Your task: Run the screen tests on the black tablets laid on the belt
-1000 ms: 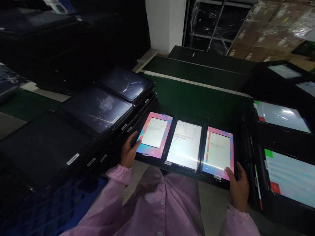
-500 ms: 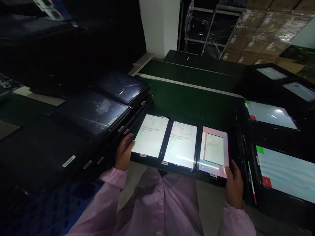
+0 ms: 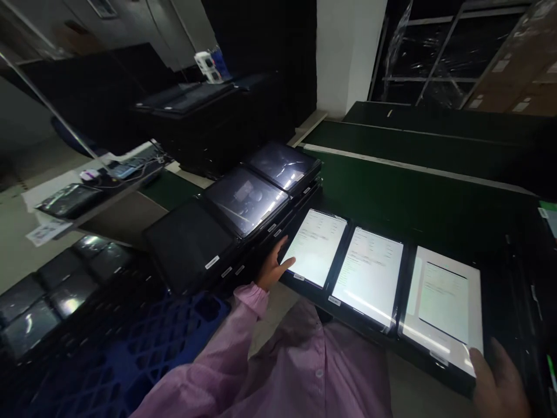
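Observation:
A black tray (image 3: pixel 369 335) bearing three lit tablets in a row lies in front of my body. The left tablet (image 3: pixel 317 247) and the middle tablet (image 3: pixel 369 278) show white pages with lines of text. On the right tablet (image 3: pixel 444 307) a smaller page window sits inside a pale screen. My left hand (image 3: pixel 273 268) grips the tray's left end, thumb on top by the left tablet. At the opposite end, my right hand (image 3: pixel 498 380) is closed round the tray corner, its thumb beside the right tablet; the fingers are partly hidden and blurred.
Left of my tray stands a stack of black trays (image 3: pixel 237 278) with dark tablets on top. Beyond lies a green work surface (image 3: pixel 391 191). A blue plastic pallet (image 3: pixel 169 342) and more trays of tablets (image 3: pixel 65 284) are low at left. Wrapped cartons (image 3: pixel 513 81) stand behind.
The view has swung left, so the tray and stacks sit further right in the picture. The right tablet's pink background has turned whitish. Both hands stay at the tray's ends.

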Motion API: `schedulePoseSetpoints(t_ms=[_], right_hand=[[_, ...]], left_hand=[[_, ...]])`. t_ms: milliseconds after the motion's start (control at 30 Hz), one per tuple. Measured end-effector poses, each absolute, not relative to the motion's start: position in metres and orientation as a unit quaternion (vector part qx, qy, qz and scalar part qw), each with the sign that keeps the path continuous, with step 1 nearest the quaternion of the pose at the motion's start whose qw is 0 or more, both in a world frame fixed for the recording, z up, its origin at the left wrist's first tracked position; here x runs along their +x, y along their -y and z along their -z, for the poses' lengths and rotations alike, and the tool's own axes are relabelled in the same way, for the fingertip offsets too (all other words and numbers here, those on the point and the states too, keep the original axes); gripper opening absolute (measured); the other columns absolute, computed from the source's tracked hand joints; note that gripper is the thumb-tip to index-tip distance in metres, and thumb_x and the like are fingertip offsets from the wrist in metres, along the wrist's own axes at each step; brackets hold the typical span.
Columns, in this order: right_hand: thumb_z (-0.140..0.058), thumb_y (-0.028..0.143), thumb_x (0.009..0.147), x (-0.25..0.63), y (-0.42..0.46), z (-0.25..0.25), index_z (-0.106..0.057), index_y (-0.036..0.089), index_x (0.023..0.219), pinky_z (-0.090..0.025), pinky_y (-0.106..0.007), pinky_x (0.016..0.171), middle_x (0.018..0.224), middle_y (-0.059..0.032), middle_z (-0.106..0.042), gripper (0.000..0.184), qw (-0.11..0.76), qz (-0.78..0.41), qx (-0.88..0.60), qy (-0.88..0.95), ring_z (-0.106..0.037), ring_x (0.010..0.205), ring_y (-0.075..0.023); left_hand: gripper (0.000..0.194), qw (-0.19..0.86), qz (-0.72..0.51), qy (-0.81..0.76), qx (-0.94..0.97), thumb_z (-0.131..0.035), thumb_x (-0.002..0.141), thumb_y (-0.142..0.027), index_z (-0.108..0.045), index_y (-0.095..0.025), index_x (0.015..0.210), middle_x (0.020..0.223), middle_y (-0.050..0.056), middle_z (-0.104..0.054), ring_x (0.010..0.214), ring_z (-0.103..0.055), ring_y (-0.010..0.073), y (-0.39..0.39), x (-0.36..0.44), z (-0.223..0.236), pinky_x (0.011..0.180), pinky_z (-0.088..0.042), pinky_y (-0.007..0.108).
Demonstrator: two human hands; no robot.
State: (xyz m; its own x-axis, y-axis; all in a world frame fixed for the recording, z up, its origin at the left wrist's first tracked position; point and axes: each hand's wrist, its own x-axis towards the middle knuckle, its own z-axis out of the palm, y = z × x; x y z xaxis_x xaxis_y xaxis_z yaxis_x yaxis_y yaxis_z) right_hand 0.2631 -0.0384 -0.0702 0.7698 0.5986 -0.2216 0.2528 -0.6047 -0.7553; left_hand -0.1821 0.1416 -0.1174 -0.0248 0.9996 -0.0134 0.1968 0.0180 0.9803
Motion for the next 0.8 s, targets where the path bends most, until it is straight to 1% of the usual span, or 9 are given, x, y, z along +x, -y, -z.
schedulePoseSetpoints(t_ms=[67, 100, 167, 267, 333, 433, 567, 667, 800], right_hand=[[-0.058, 0.071, 0.092, 0.257, 0.044, 0.070, -0.039, 0.010, 0.162, -0.042, -0.077, 0.103, 0.154, -0.0265, -0.047, 0.095, 0.317, -0.177, -0.871, 0.330, -0.047, 0.133, -0.0558], [-0.058, 0.071, 0.093, 0.249, 0.047, 0.071, -0.040, 0.010, 0.162, -0.042, -0.076, 0.103, 0.155, -0.0262, -0.045, 0.093, 0.305, -0.139, -0.856, 0.394, -0.045, 0.136, -0.0558], [-0.056, 0.066, 0.098, 0.226, 0.051, 0.075, -0.044, 0.016, 0.159, -0.046, -0.072, 0.104, 0.155, -0.0222, -0.048, 0.080, 0.295, -0.090, -0.784, 0.539, -0.045, 0.139, -0.0518], [-0.047, 0.053, 0.107, 0.179, 0.048, 0.080, -0.051, 0.025, 0.153, -0.052, -0.064, 0.101, 0.149, -0.0146, -0.056, 0.054, 0.273, -0.076, -0.640, 0.714, -0.052, 0.137, -0.0427], [-0.046, 0.044, 0.109, 0.153, 0.040, 0.080, -0.050, 0.025, 0.152, -0.050, -0.061, 0.109, 0.151, -0.0123, -0.055, 0.047, 0.256, -0.067, -0.577, 0.772, -0.049, 0.142, -0.0377], [-0.046, 0.034, 0.110, 0.133, 0.024, 0.077, -0.052, 0.020, 0.148, -0.042, -0.058, 0.119, 0.146, -0.0121, -0.060, 0.041, 0.243, -0.053, -0.539, 0.804, -0.051, 0.142, -0.0315], [-0.043, 0.034, 0.112, 0.132, 0.007, 0.073, -0.056, 0.017, 0.144, -0.037, -0.063, 0.122, 0.141, -0.0149, -0.063, 0.039, 0.231, -0.026, -0.574, 0.785, -0.051, 0.142, -0.0327], [-0.041, 0.035, 0.112, 0.132, -0.003, 0.075, -0.055, 0.018, 0.146, -0.037, -0.066, 0.121, 0.141, -0.0150, -0.063, 0.040, 0.238, -0.027, -0.594, 0.768, -0.050, 0.143, -0.0338], [-0.042, 0.035, 0.112, 0.128, -0.011, 0.079, -0.052, 0.018, 0.148, -0.038, -0.065, 0.121, 0.144, -0.0149, -0.062, 0.041, 0.252, -0.041, -0.597, 0.760, -0.046, 0.146, -0.0335]], left_hand=[[0.080, 0.424, -0.460, -0.568, 0.535, -0.078, 0.083, -0.040, -0.049, -0.019, 0.154, 0.159, 0.016, -0.051, 0.150, -0.044, 0.0357, -0.149, -0.175, 0.121, 0.127, -0.032, 0.054], [0.078, 0.418, -0.466, -0.569, 0.533, -0.079, 0.082, -0.040, -0.051, -0.020, 0.152, 0.159, 0.015, -0.052, 0.150, -0.045, 0.0356, -0.151, -0.173, 0.122, 0.127, -0.032, 0.054], [0.076, 0.416, -0.476, -0.569, 0.526, -0.079, 0.082, -0.039, -0.053, -0.022, 0.150, 0.159, 0.014, -0.052, 0.149, -0.046, 0.0350, -0.152, -0.171, 0.125, 0.127, -0.033, 0.054], [0.074, 0.426, -0.480, -0.569, 0.514, -0.079, 0.083, -0.039, -0.053, -0.023, 0.151, 0.159, 0.013, -0.052, 0.149, -0.047, 0.0338, -0.151, -0.172, 0.127, 0.126, -0.034, 0.052], [0.075, 0.428, -0.478, -0.571, 0.512, -0.079, 0.083, -0.039, -0.053, -0.023, 0.151, 0.159, 0.013, -0.052, 0.150, -0.046, 0.0338, -0.150, -0.173, 0.128, 0.127, -0.034, 0.052], [0.075, 0.424, -0.476, -0.574, 0.515, -0.080, 0.083, -0.040, -0.052, -0.023, 0.151, 0.160, 0.013, -0.051, 0.151, -0.044, 0.0340, -0.150, -0.174, 0.129, 0.127, -0.033, 0.052], [0.074, 0.416, -0.476, -0.576, 0.518, -0.079, 0.084, -0.041, -0.053, -0.023, 0.151, 0.158, 0.012, -0.054, 0.149, -0.047, 0.0340, -0.149, -0.172, 0.127, 0.127, -0.033, 0.051], [0.074, 0.419, -0.472, -0.580, 0.515, -0.079, 0.084, -0.040, -0.053, -0.023, 0.151, 0.158, 0.012, -0.054, 0.148, -0.048, 0.0340, -0.148, -0.172, 0.124, 0.127, -0.033, 0.052], [0.073, 0.419, -0.466, -0.584, 0.517, -0.078, 0.084, -0.042, -0.053, -0.022, 0.150, 0.158, 0.012, -0.054, 0.150, -0.046, 0.0342, -0.148, -0.171, 0.122, 0.127, -0.033, 0.052]])
